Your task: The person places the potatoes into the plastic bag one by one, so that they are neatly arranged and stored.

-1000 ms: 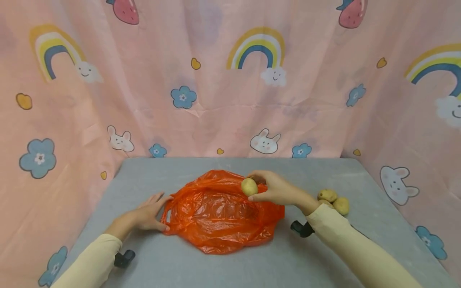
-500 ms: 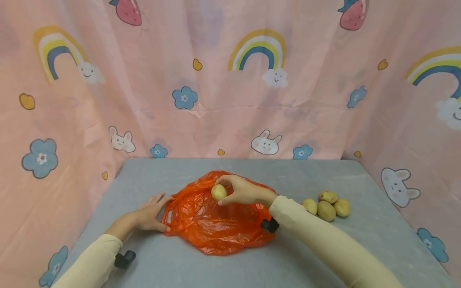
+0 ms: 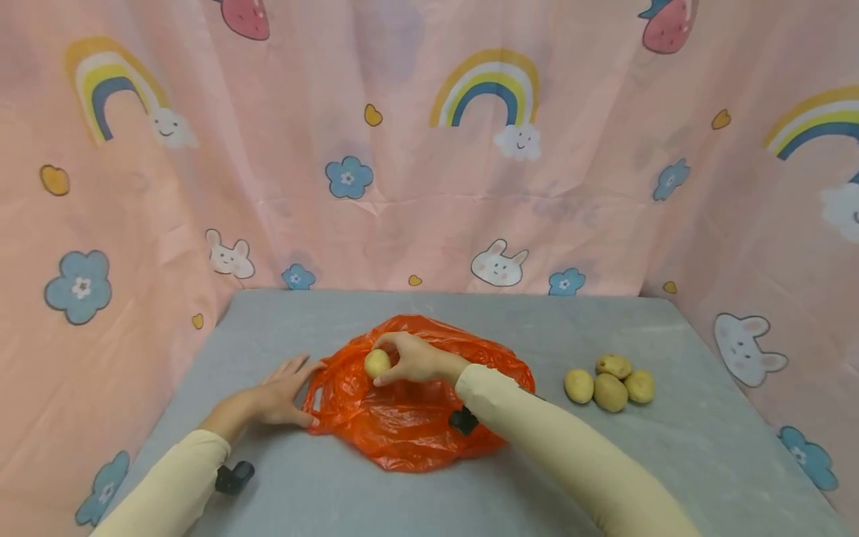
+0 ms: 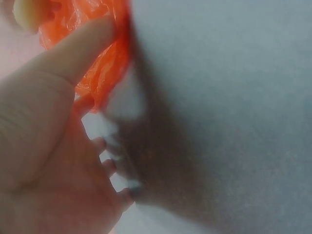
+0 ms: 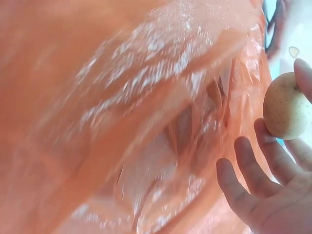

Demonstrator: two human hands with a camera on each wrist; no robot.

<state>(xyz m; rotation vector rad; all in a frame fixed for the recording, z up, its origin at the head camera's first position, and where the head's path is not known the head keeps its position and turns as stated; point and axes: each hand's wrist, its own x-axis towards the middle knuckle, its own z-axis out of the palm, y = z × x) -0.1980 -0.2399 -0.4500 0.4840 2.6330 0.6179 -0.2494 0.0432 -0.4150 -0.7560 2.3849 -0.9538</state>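
Observation:
My right hand [image 3: 414,359] pinches a small pale potato [image 3: 377,363] between thumb and fingers, over the left part of an orange plastic bag [image 3: 416,432]. In the right wrist view the potato [image 5: 286,106] sits at the fingertips while the other fingers spread apart. The bag lies crumpled with its mouth spread. My left hand [image 3: 275,399] rests at the bag's left end, by the handle loop, with its fingers spread. In the left wrist view its thumb [image 4: 80,46] lies along the orange plastic [image 4: 109,63] and the index fingertip touches the bag's edge.
Several potatoes [image 3: 609,393] lie in a group on the grey table [image 3: 537,485], right of the bag. A pink patterned curtain [image 3: 416,224] hangs behind the table and along both sides. Small black devices [image 3: 235,477] sit at both wrists.
My right hand has carried the potato leftward across the bag, from its right side to its left part. The loose potatoes now show fully beside the sleeve. The left hand has stayed in place.

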